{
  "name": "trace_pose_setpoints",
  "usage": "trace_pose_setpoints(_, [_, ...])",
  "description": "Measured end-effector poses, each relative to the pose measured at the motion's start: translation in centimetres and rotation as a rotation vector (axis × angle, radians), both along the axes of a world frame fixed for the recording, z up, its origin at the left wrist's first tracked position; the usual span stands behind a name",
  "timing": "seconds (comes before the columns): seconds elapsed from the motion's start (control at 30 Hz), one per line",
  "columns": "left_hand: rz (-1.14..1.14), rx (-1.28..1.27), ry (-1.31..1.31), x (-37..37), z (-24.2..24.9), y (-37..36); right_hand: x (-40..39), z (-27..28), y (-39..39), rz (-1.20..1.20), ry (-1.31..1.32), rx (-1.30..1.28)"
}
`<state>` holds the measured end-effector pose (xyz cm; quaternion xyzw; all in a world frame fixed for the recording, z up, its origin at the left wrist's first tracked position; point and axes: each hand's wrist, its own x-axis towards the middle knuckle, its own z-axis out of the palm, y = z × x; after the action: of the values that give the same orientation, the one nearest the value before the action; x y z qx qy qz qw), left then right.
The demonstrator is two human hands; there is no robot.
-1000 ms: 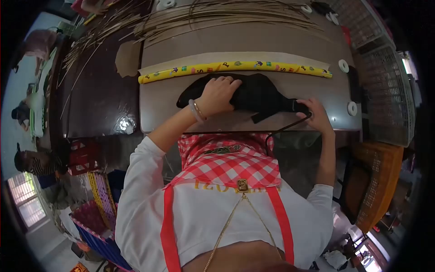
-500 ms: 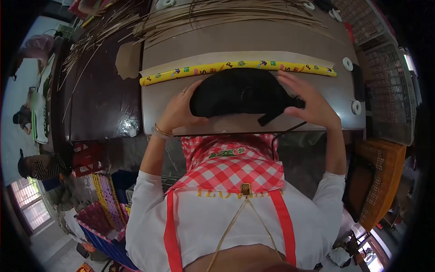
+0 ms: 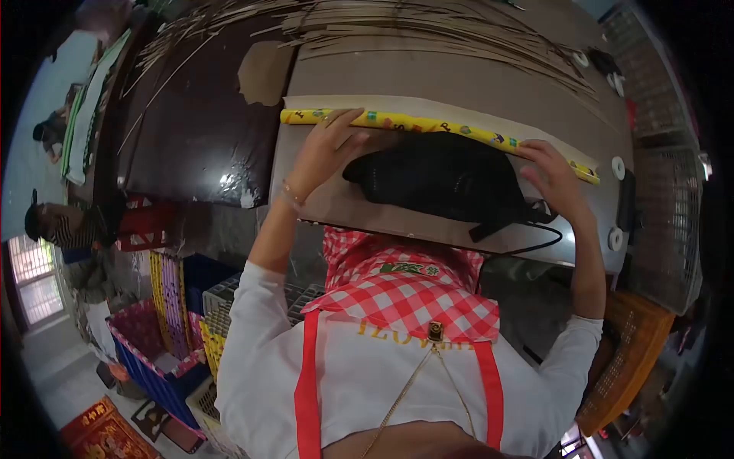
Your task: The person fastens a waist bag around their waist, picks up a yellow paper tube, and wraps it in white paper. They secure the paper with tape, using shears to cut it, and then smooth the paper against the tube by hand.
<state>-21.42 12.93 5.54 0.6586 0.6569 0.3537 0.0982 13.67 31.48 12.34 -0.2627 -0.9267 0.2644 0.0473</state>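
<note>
A long roll of yellow patterned wrapping paper [image 3: 401, 122] lies across the table. My left hand [image 3: 329, 149] rests its outstretched fingers on the roll near its left end. Toward the other end, my right hand [image 3: 552, 174] has its fingertips right at the roll, fingers apart. Between my hands and the table's front edge lies a black rounded pouch-like bundle [image 3: 440, 177] with a short strap. It overlaps the roll's lower side in this view, and neither hand grips it. A thin black cord loops from its right end.
Behind the roll lies a pale paper sheet [image 3: 459, 112], and long thin strips [image 3: 428, 29] are piled at the back. White tape rolls [image 3: 618, 167] stand at the right edge. A blue bin [image 3: 153, 382] with patterned rolls is at lower left. A person [image 3: 61, 222] is farther left.
Both hands have left the sides of the black bundle and moved up to the yellow roll. The view has shifted and tilted slightly.
</note>
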Motion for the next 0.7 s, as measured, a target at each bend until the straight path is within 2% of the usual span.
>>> trace_pose_setpoints(0.03, [-0.020,0.041,0.096,-0.7,-0.4,1.0,-0.5,0.3,0.9,-0.077,0.053,-0.108])
trace_pose_setpoints(0.07, [-0.052,0.003,0.200,-1.0,-0.6,1.9,-0.4,-0.6,1.9,-0.053,0.060,-0.110])
trace_pose_setpoints(0.1, [-0.033,0.005,0.207,-1.0,-1.1,2.4,0.0,-2.2,3.1,-0.055,0.030,0.019])
trace_pose_setpoints(0.13, [-0.033,-0.040,0.324,-1.1,-1.9,2.9,0.4,-3.8,4.1,-0.061,0.001,0.153])
trace_pose_setpoints(0.2, [-0.028,-0.087,0.480,-1.2,-2.3,3.5,0.6,-5.5,5.0,-0.050,-0.047,0.224])
trace_pose_setpoints(0.27, [-0.035,-0.159,0.507,-1.4,-2.4,3.8,0.5,-5.6,5.0,-0.042,-0.060,0.062])
trace_pose_setpoints(0.3, [-0.041,-0.235,0.539,-1.4,-2.4,4.0,0.7,-5.7,5.0,-0.061,-0.074,0.063])
trace_pose_setpoints(0.4, [-0.044,-0.209,0.540,-1.8,-3.5,5.2,0.7,-5.8,5.2,-0.057,-0.091,0.066])
trace_pose_setpoints(0.5, [-0.050,-0.165,0.585,-1.4,-3.4,5.8,0.9,-6.6,5.0,-0.106,-0.129,0.132])
trace_pose_setpoints(0.7, [0.010,-0.143,0.449,-0.4,-2.7,4.5,2.1,-8.3,4.9,-0.114,-0.063,0.240])
